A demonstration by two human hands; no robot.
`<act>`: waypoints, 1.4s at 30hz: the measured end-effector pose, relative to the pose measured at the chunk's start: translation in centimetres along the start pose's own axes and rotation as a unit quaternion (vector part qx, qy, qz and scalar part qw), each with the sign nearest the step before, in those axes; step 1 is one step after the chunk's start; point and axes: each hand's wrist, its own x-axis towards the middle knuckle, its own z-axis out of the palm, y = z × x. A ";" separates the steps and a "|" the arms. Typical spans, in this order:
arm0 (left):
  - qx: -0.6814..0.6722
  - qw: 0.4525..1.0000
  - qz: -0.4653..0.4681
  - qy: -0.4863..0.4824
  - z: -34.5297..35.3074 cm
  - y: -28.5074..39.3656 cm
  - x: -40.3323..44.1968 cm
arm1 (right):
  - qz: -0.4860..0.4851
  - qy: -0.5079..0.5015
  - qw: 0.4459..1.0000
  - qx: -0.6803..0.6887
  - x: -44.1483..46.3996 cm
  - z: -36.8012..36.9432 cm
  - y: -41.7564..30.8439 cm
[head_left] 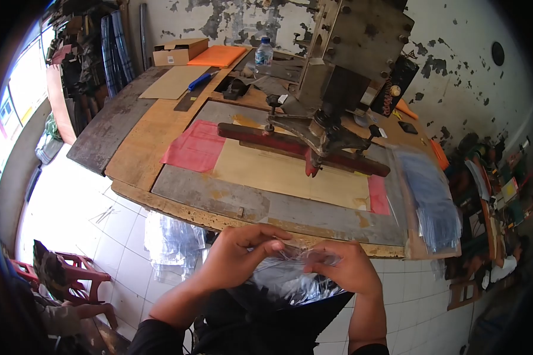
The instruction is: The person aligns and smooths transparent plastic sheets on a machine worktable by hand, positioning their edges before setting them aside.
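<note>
In the head view, the left hand [243,254] and the right hand [346,267] reach toward the table [137,139], turned inward, thumbs and fingertips pinching a clear plastic [296,284]. This plastic is just before the table's near edge, its held side facing the table, its long axis lying sideways.

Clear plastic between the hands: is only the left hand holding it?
No, the left hand and right hand both pinch the clear plastic.
</note>
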 end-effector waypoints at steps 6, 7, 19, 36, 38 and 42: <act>-0.005 0.997 0.044 -0.057 0.1 0.0 1.0 | -0.005 0.041 0.999 -0.028 -0.9 -1.0 0.0; 0.065 0.991 0.096 -0.070 0.0 0.2 1.1 | 0.016 0.039 0.998 -0.047 -1.0 -1.2 0.1; 0.282 0.925 0.253 0.011 0.7 1.0 0.9 | -0.130 0.117 0.949 -0.261 -1.7 -0.9 -2.2; 0.076 0.962 0.260 -0.028 0.5 -1.7 0.6 | -0.199 0.052 0.951 -0.233 -1.3 -1.0 -1.7; 0.072 0.965 0.251 -0.023 0.7 -2.0 0.5 | -0.194 0.048 0.953 -0.227 -1.4 -1.1 -1.5; 0.066 0.973 0.222 -0.004 1.2 -2.2 0.6 | -0.159 0.009 0.965 -0.210 -1.5 -1.2 -0.8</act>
